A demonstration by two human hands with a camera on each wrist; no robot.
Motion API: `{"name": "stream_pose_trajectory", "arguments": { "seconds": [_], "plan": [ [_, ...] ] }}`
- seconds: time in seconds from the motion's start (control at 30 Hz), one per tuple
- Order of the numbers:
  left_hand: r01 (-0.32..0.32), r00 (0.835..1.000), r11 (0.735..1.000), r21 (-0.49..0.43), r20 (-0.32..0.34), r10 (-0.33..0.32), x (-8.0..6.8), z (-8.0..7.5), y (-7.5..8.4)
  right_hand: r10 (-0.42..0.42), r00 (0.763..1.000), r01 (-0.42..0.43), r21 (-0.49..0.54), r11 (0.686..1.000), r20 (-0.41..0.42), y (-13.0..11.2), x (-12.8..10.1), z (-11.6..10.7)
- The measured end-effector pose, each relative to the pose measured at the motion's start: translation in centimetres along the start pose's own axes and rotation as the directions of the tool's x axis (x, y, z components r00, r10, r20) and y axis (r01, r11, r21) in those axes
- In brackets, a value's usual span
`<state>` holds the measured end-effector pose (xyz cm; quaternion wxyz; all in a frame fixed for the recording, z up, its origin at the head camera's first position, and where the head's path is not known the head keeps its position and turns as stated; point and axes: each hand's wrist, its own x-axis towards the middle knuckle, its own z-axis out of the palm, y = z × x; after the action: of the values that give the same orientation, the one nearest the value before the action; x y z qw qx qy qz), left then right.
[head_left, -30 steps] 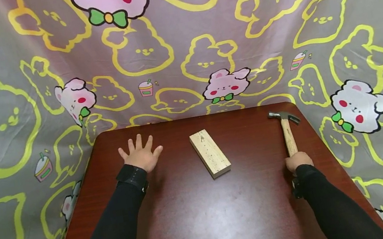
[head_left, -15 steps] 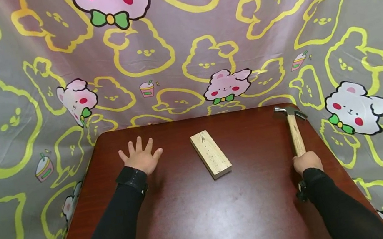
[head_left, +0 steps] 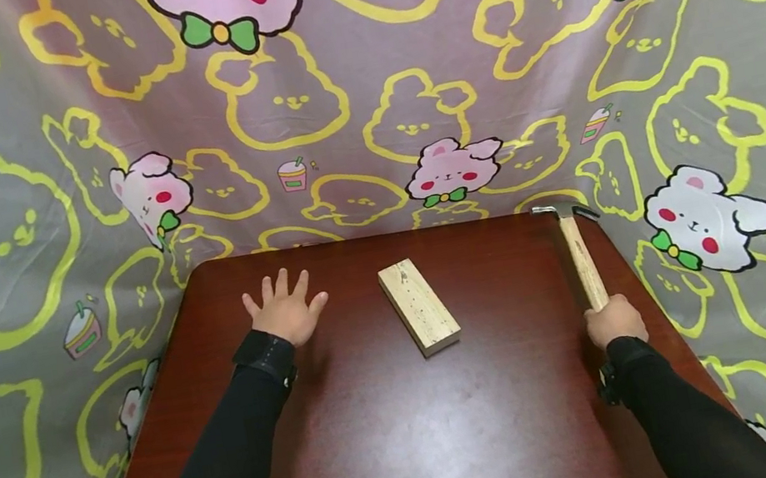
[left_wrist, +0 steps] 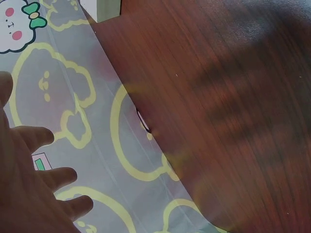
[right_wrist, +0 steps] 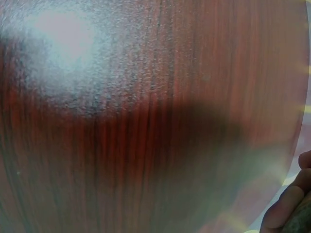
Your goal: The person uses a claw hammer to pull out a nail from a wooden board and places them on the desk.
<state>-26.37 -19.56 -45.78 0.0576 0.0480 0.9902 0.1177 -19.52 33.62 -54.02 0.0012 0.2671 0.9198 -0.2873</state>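
My right hand (head_left: 616,321) grips the wooden handle of a claw hammer (head_left: 583,260) over the right side of the table. The hammer's metal head lies toward the far right corner, its claw to the right. In the right wrist view, only curled fingers (right_wrist: 284,206) and a bit of the handle show at the lower right. My left hand (head_left: 287,314) is held over the left part of the table, fingers spread, holding nothing. A pale wooden block (head_left: 420,306) lies flat between the hands, touched by neither. Its end also shows at the top of the left wrist view.
The dark red-brown table (head_left: 416,436) has rounded corners and a glossy surface. A grey cloth (head_left: 322,55) with yellow outlines and cartoon animals hangs around its back and both sides, close to the edges.
My right hand has shifted a little to the right with the hammer. The hammer's head swung right, then back left and farther up in the view. Left hand and block stay about the same.
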Motion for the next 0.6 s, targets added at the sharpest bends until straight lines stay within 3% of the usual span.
{"name": "stream_pose_trajectory", "arguments": {
  "seconds": [0.33, 0.6],
  "plan": [
    [-0.002, 1.0, 1.0, -0.024, 0.0, 0.002, -0.2, 0.0, 0.3, -0.123, 0.99, 0.123, -0.008, 0.992, -0.068, -1.3, 0.2, 0.0],
    [-0.045, 0.998, 0.997, -0.056, -0.037, 0.043, 0.1, 0.5, 0.3, -0.286, 0.95, 0.283, -0.043, 0.958, -0.122, -3.2, -0.3, -0.8]
  ]
}}
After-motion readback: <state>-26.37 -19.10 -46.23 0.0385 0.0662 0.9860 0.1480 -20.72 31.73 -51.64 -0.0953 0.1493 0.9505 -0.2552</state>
